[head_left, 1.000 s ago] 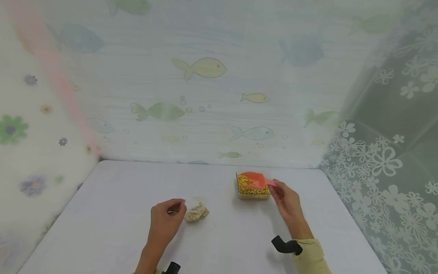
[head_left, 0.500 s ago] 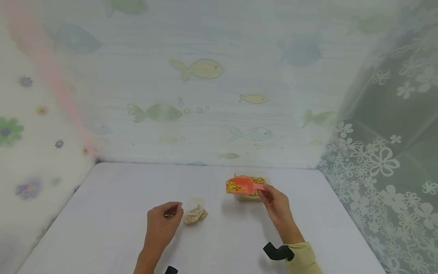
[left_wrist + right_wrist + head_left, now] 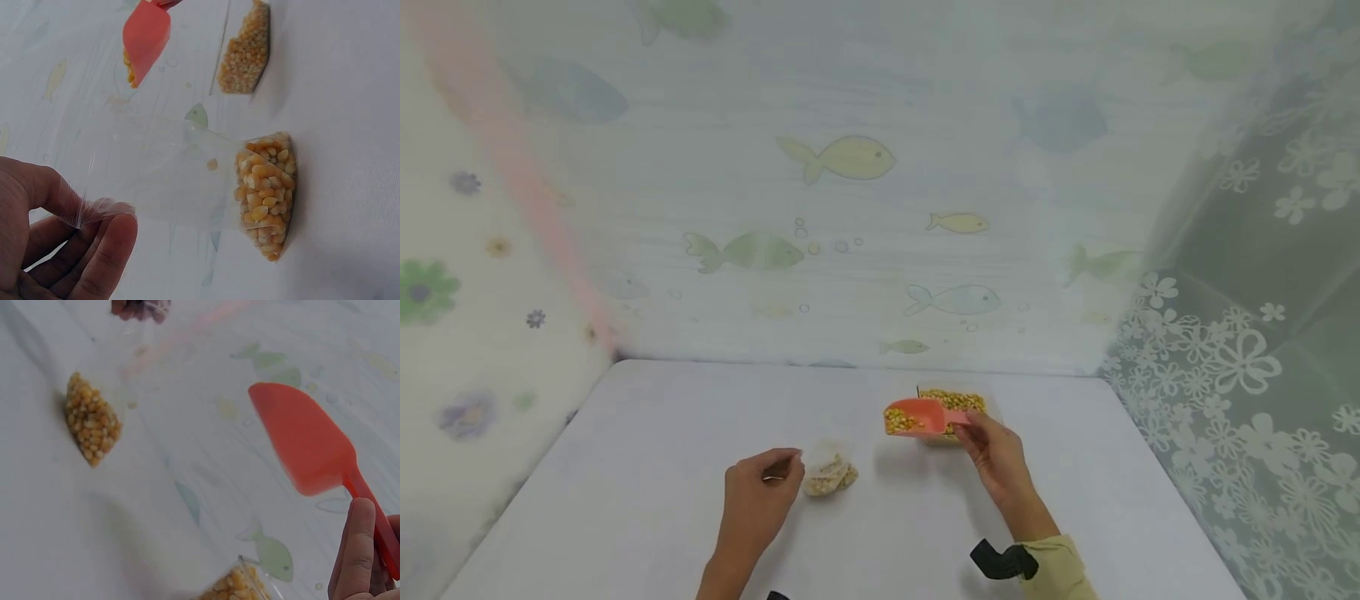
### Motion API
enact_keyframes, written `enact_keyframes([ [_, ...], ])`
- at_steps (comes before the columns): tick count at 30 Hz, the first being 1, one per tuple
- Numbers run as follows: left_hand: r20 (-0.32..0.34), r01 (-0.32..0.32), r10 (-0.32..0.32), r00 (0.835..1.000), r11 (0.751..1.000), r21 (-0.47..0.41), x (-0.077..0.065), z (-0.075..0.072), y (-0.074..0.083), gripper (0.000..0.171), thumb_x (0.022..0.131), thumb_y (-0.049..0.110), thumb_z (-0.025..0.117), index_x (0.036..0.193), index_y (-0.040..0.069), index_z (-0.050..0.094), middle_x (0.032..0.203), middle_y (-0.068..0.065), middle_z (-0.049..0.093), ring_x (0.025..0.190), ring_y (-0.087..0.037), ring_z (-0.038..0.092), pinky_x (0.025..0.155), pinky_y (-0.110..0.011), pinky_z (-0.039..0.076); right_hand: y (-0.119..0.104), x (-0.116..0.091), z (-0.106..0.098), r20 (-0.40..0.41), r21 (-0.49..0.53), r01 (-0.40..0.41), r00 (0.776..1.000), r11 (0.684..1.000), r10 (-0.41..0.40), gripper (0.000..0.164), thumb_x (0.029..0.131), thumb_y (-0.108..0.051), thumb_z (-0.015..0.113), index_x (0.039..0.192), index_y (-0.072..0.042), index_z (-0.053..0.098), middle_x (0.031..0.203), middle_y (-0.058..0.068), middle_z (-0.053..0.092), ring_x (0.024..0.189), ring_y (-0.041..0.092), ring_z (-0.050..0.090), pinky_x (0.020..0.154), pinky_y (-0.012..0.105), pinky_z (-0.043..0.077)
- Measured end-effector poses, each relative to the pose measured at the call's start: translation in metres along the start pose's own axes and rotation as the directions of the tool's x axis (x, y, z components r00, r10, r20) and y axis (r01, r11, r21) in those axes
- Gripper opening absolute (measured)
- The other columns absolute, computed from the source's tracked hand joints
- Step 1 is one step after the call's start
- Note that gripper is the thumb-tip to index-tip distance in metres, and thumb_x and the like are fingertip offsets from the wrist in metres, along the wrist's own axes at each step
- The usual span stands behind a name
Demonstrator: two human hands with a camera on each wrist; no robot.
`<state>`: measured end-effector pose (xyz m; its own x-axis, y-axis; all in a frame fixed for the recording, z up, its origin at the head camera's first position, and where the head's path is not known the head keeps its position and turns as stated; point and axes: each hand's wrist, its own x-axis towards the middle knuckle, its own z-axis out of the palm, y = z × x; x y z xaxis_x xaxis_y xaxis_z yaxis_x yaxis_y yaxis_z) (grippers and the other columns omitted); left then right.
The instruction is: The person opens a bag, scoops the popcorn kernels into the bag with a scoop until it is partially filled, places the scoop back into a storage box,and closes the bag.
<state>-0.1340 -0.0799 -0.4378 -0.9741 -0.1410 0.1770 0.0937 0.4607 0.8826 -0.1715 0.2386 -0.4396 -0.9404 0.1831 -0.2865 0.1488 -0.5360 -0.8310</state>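
My left hand [image 3: 762, 492] pinches the upper edge of a clear plastic bag [image 3: 169, 181]. Corn kernels [image 3: 267, 194] fill the bag's bottom, which sits on the table. With my right hand [image 3: 997, 462] I grip the handle of a red scoop [image 3: 925, 417], held level in the air with corn kernels [image 3: 898, 420] at its front. Behind and partly covered by the scoop stands a clear box [image 3: 958, 440] of corn kernels [image 3: 953, 399]. From the right wrist view only the scoop's underside [image 3: 303, 440] shows, so its load is hidden there.
The white table [image 3: 655, 433] reaches back to a wall covering with printed fish [image 3: 853, 158]. A flowered panel [image 3: 1240, 367] borders it on the right, a flowered cloth [image 3: 482, 350] on the left. Black wrist mounts [image 3: 1003, 560] are on both arms.
My right hand has lifted the scoop out of the box's corn and carried it left and a little nearer, with kernels in it. My left hand stays at the bag.
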Motion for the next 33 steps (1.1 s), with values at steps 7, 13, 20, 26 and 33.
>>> enact_keyframes([
  [7,0.0,0.005,-0.005,1.0,1.0,0.0,-0.003,0.001,-0.003,0.013,0.09,0.001,0.07,0.099,-0.001,0.078,0.088,-0.007,0.076,0.078,-0.012,0.072,0.064,-0.019,0.057,0.001,-0.003,0.005,0.035,0.001,0.013,0.999,1.0,-0.013,0.017,0.102,-0.009,0.06,0.094,-0.009,0.075,0.09,0.002,0.074,0.085,0.009,0.071,0.084,0.021,0.057],
  [13,0.0,0.013,-0.013,1.0,1.0,-0.003,-0.004,0.0,-0.001,0.013,0.089,0.0,0.069,0.099,-0.001,0.078,0.087,-0.007,0.077,0.078,-0.013,0.072,0.064,-0.019,0.057,0.0,-0.007,0.009,0.053,0.021,-0.006,0.999,1.0,0.005,0.019,0.103,-0.009,0.058,0.092,-0.011,0.074,0.089,0.002,0.074,0.086,0.009,0.072,0.085,0.022,0.057],
  [20,0.003,0.014,-0.013,1.0,1.0,-0.013,-0.003,-0.001,-0.001,0.013,0.09,0.001,0.069,0.099,-0.001,0.078,0.088,-0.007,0.076,0.078,-0.013,0.072,0.064,-0.019,0.057,-0.001,-0.011,0.018,0.068,0.043,-0.018,0.998,0.999,0.015,0.017,0.103,-0.007,0.056,0.097,-0.008,0.072,0.093,0.004,0.074,0.087,0.011,0.072,0.086,0.023,0.057],
  [26,-0.001,0.01,-0.01,1.0,1.0,-0.015,-0.003,-0.001,-0.001,0.012,0.09,0.001,0.069,0.098,-0.001,0.078,0.087,-0.007,0.076,0.077,-0.012,0.072,0.063,-0.019,0.057,-0.001,-0.014,0.025,0.09,0.036,-0.022,0.996,0.999,0.018,0.015,0.103,-0.009,0.057,0.102,-0.008,0.071,0.096,0.005,0.075,0.088,0.011,0.071,0.085,0.022,0.057],
  [33,-0.007,0.002,-0.002,1.0,1.0,-0.012,-0.002,-0.001,-0.001,0.012,0.09,0.002,0.069,0.098,0.0,0.078,0.088,-0.007,0.076,0.077,-0.012,0.072,0.063,-0.019,0.057,-0.001,-0.017,0.031,0.119,0.034,-0.013,0.993,0.999,0.008,0.018,0.104,-0.009,0.056,0.099,-0.01,0.073,0.096,0.004,0.076,0.087,0.011,0.072,0.084,0.022,0.057],
])
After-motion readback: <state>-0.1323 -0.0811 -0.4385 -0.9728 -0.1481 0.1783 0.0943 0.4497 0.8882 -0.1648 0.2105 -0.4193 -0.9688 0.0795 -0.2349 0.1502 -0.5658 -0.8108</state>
